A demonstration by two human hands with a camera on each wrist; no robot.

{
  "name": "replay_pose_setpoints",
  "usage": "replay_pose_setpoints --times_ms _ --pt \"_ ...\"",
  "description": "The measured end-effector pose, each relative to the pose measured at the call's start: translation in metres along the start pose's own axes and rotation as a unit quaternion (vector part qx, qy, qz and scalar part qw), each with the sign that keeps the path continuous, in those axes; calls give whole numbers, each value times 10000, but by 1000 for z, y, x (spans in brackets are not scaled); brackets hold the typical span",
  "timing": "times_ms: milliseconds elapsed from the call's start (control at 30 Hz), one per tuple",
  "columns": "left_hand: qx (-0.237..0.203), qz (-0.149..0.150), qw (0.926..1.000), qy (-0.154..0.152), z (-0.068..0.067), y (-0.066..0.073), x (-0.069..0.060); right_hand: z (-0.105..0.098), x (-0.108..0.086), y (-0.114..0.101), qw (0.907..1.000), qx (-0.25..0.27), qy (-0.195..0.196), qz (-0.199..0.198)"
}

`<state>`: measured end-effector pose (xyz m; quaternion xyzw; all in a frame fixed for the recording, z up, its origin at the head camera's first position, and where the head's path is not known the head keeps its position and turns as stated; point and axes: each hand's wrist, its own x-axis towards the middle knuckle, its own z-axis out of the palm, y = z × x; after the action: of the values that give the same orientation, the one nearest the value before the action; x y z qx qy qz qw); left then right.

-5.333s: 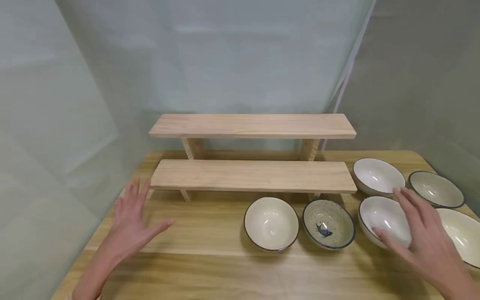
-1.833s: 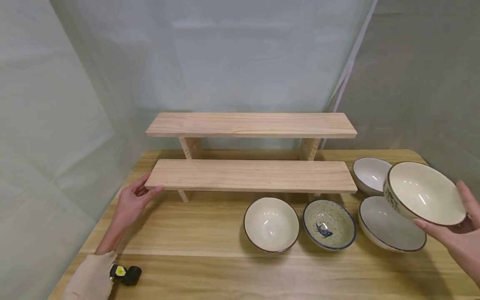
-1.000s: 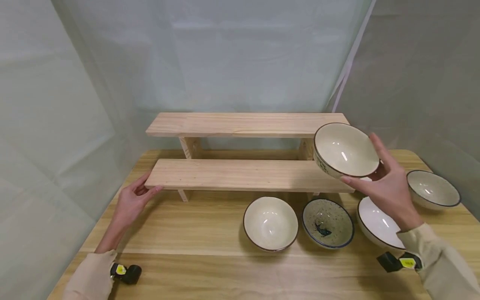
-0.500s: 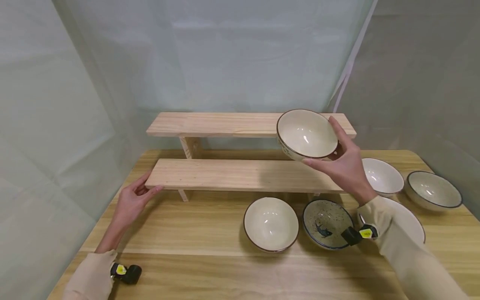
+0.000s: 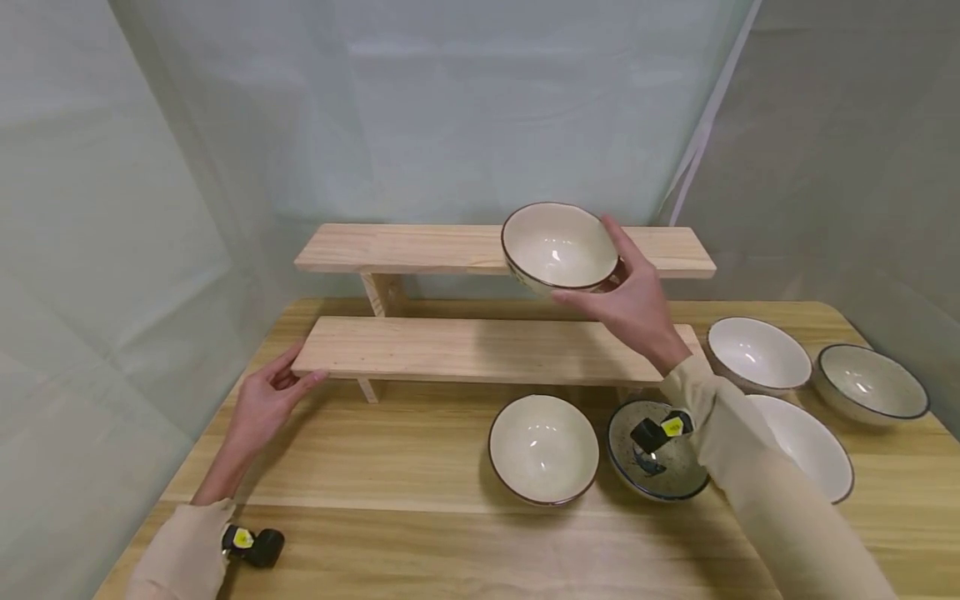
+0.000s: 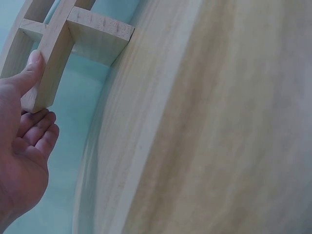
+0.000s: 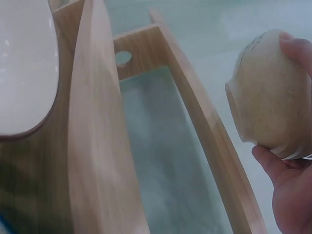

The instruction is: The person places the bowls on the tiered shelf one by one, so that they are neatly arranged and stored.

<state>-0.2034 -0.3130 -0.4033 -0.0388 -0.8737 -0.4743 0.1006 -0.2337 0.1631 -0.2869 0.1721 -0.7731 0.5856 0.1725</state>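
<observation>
My right hand [image 5: 633,304] holds a cream bowl [image 5: 559,247] with a brown rim, thumb at its near side and fingers at the right. In the head view the bowl overlaps the upper shelf board [image 5: 412,247]; the right wrist view shows its foot apart from the wood. At the left end of the wooden two-tier rack, my left hand [image 5: 264,404] grips the lower shelf board [image 5: 420,350]. The left wrist view has that thumb [image 6: 30,73] on the board's face and the fingers curled at its end.
On the table [image 5: 360,542], a second cream bowl [image 5: 543,450] and a speckled bowl [image 5: 652,454] with a blue fish stand before the rack. To the right are two white bowls, one at the back [image 5: 757,354] and one nearer [image 5: 810,446], and a grey-green bowl [image 5: 872,382].
My right hand has taken the cream bowl from the far right and carried it left, up to the upper shelf. My left hand has moved onto the lower board's end and stayed there.
</observation>
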Motion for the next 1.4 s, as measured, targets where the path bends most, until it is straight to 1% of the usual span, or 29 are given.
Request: replay_pose_setpoints --times_ms 167,367,533,667,833,1033,1133,1300,1400 --pt "34 0 10000 18 0 0 -1 13 14 -2 9997 228 -91 86" --pt "-5 13 10000 51 -1 -1 -2 30 26 -5 9984 520 -213 113" --pt "12 -14 10000 24 -2 0 -2 44 35 -7 9978 595 -254 104" --pt "21 -30 10000 20 -2 1 -2 54 42 -10 9979 576 -277 36" --pt "-1 8 10000 25 -2 0 -3 65 52 -12 9987 433 -260 -24" --pt "-192 44 9998 -33 -2 -1 -3 78 57 -13 9994 245 -253 55" --pt "-194 29 9998 -25 -2 -2 -2 85 60 -14 9993 273 -252 102" --pt "-236 56 9997 -32 -3 -4 -1 94 68 -14 9995 250 -190 4" --pt "-240 53 9997 -37 -3 -4 -1 99 71 -14 9997 165 -187 10"
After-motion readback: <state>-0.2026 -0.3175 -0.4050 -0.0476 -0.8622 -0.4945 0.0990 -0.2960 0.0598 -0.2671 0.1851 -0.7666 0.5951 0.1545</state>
